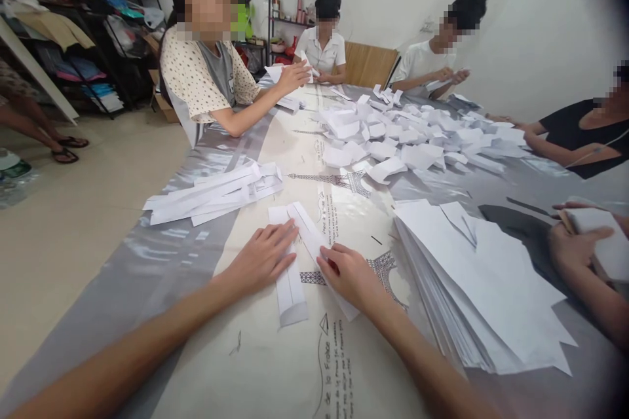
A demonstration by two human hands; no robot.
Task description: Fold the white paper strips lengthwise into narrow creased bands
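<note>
A white sheet of paper [289, 294], folded into two long strips that meet in a V, lies on the table in front of me. My left hand [263, 256] rests flat on its left strip with the fingers stretched out and pressing down. My right hand [350, 273] lies on the right strip, fingers curled and pressing along the fold. Neither hand lifts the paper off the table.
A thick stack of white sheets [472, 275] lies at my right. Folded strips [216, 193] are piled at the left, and a heap of folded papers [413, 134] fills the far middle. Several other people sit round the cloth-covered table [162, 275] handling paper; one person's hand [572, 249] is at the right edge.
</note>
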